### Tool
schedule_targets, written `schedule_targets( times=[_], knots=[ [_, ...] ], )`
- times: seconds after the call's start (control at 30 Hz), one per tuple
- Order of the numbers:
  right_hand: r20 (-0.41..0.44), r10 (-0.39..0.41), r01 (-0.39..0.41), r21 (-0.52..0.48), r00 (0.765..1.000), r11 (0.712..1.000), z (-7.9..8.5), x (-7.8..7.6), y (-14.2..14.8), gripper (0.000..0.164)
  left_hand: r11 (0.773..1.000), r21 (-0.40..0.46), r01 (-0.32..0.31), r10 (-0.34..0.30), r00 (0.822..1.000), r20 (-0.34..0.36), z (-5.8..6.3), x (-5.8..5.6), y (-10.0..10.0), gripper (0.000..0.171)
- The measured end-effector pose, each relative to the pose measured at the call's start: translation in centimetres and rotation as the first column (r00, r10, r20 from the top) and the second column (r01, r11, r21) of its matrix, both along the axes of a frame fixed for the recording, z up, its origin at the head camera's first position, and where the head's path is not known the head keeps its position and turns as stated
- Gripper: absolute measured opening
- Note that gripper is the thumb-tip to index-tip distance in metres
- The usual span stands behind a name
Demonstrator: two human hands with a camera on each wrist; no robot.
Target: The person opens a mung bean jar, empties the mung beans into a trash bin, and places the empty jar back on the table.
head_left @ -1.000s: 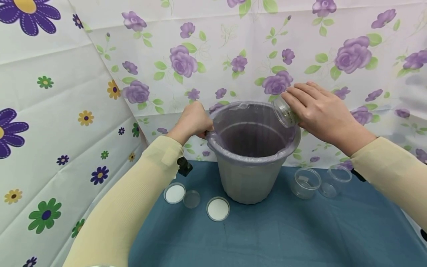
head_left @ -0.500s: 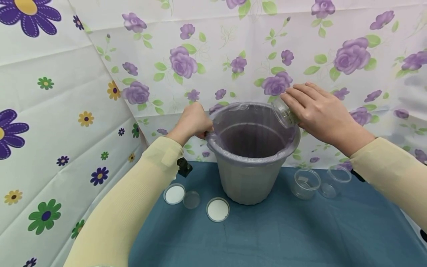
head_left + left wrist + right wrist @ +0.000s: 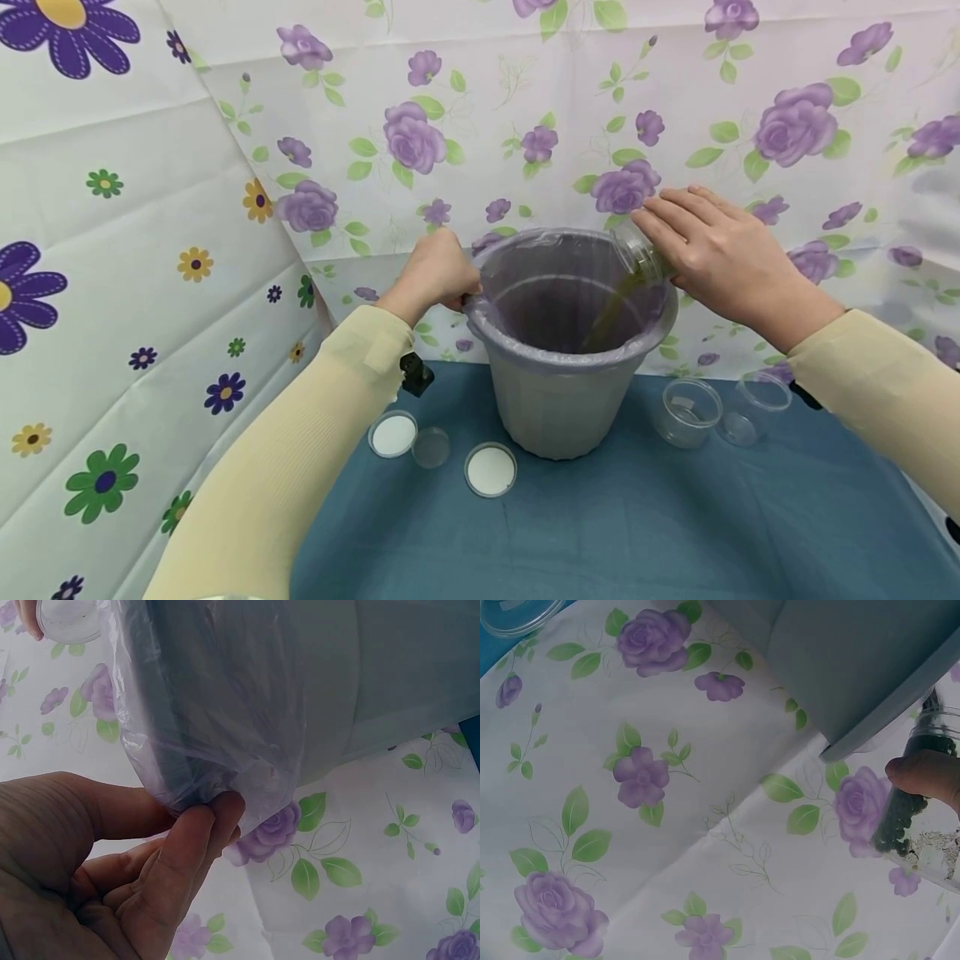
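A grey waste bin (image 3: pixel 566 408) stands on the blue cloth, its rim covered by a thin translucent liner bag (image 3: pixel 214 697). At the left of the rim my left hand (image 3: pixel 437 271) pinches the liner between thumb and fingers. Over the right of the rim my right hand (image 3: pixel 712 250) grips a clear jar (image 3: pixel 636 250), tilted with its mouth toward the bin. Small dark green beans (image 3: pixel 904 814) lie along the jar's side, with pale flaky bits (image 3: pixel 937 847) behind them. A greenish stream of beans (image 3: pixel 609 312) falls from its mouth into the bin. The bin's bottom is too dark to see.
Two clear tubs (image 3: pixel 686 412) (image 3: pixel 750 408) stand right of the bin. At the left front lie two round lids with white discs (image 3: pixel 490 470) (image 3: pixel 393 436) and a clear lid (image 3: pixel 431 447). A flowered sheet (image 3: pixel 510 100) hangs close behind.
Beans now pour from the jar into the bin; no stream showed in the earlier frames. Both hands keep nearly the same places.
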State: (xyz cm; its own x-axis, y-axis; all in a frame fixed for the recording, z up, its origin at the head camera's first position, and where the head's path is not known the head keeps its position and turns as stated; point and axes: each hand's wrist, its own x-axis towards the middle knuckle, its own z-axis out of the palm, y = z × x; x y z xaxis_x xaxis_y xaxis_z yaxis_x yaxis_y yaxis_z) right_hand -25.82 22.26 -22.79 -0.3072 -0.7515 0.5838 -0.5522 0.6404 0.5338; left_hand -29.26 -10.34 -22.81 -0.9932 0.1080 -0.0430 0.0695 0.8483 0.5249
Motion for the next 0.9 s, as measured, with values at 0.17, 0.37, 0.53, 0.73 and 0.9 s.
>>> schedule_targets(
  times=[0.17,0.37,0.53,0.73,0.9],
  knots=[
    [-0.004,0.002,-0.002,0.001,1.000,1.000,0.05,-0.03,-0.08,0.087,1.000,0.005,-0.001,0.001,1.000,-0.001,0.06,0.02,0.01,0.023],
    [-0.005,-0.004,0.004,0.009,1.000,1.000,0.21,-0.03,-0.22,0.080,1.000,0.004,0.000,0.000,1.000,-0.007,0.08,0.03,0.01,0.025],
    [0.004,-0.046,0.045,0.041,0.999,0.998,0.34,0.10,-0.23,0.073,1.000,0.006,-0.001,0.001,1.000,-0.007,0.07,0.01,0.00,0.027],
    [0.008,-0.015,0.015,0.012,1.000,1.000,0.29,0.06,-0.32,0.079,1.000,0.012,-0.006,0.006,1.000,0.013,-0.01,-0.07,0.03,0.026],
    [0.013,0.003,-0.003,-0.004,1.000,1.000,0.17,-0.07,-0.26,0.082,1.000,0.001,-0.006,0.006,1.000,0.009,0.01,-0.02,0.05,0.024]
  ],
)
